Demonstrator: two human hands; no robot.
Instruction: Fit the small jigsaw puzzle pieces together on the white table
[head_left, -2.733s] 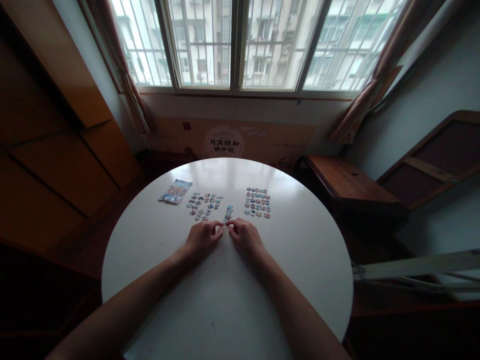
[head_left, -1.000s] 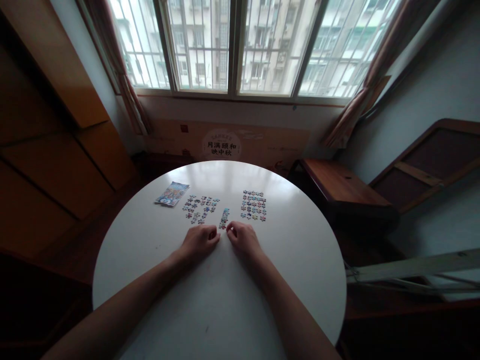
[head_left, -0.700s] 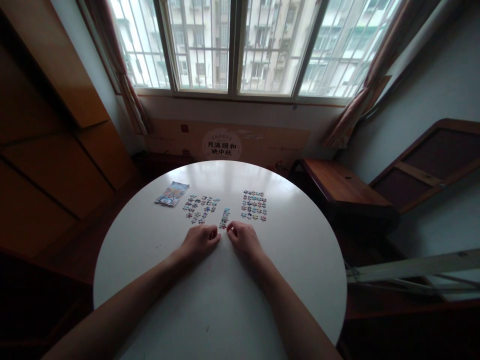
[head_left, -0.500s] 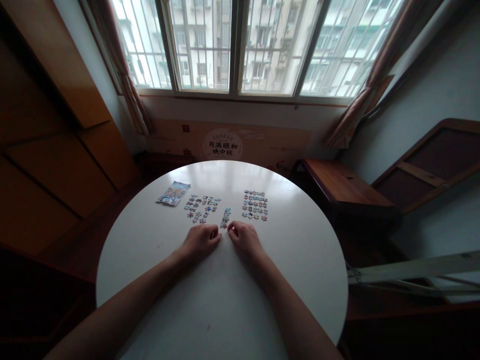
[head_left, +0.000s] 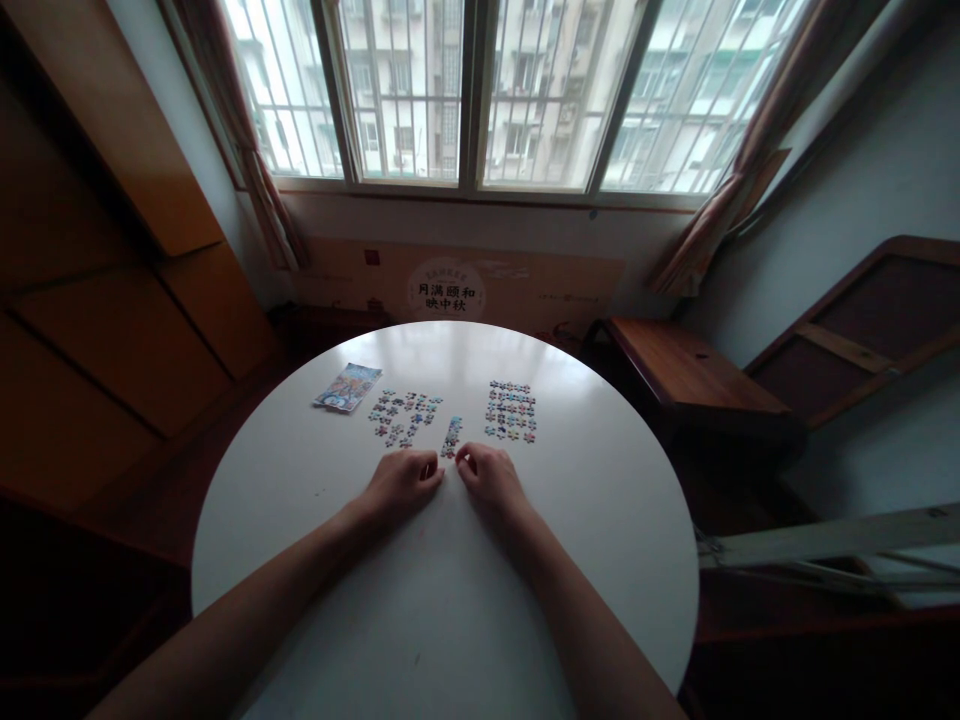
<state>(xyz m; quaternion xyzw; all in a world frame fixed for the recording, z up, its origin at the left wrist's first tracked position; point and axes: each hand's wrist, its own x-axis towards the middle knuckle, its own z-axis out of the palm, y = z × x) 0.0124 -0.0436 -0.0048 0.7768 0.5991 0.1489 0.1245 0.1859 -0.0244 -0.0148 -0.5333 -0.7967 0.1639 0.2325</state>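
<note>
Both my hands rest on a round white table (head_left: pixel 600 520). My left hand (head_left: pixel 403 479) and my right hand (head_left: pixel 489 475) are curled, fingertips pinched close together at the near end of a short strip of joined puzzle pieces (head_left: pixel 451 435). Whether either hand grips a piece is too small to make out. Loose puzzle pieces (head_left: pixel 402 414) lie scattered just beyond my left hand. A neater block of puzzle pieces (head_left: pixel 511 410) lies beyond my right hand. A picture card (head_left: pixel 348 386) lies at the far left.
A wooden bench (head_left: pixel 690 375) stands off the table's right side, a wooden cabinet (head_left: pixel 105 300) to the left. A barred window (head_left: pixel 480 90) with curtains fills the far wall. A pale plank (head_left: pixel 825 545) lies low on the right.
My hands have drawn slightly back from the strip's end and stayed almost still since. The view has shifted a little; the pieces have not moved.
</note>
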